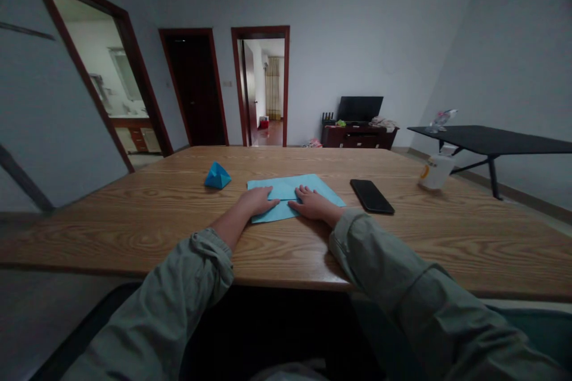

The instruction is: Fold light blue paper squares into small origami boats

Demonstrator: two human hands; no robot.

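Observation:
A light blue sheet of paper [315,184] lies on the wooden table in front of me, with a crease or folded edge running across it between my hands. My left hand [261,200] rests flat on the paper's left part, fingers stretched to the right. On the right part lies my right hand [315,205], its fingers spread and pointing left. Both palms face down, and neither hand grips anything. To the left of the sheet stands a small folded blue paper shape [217,176], pointed at the top and apart from my hands.
A black smartphone [372,196] lies right of the paper. Farther right stands a white container [437,172] with a yellow mark. The wooden table [286,256] has its near edge under my forearms. Beyond it are a black table [500,138] and a television [360,109].

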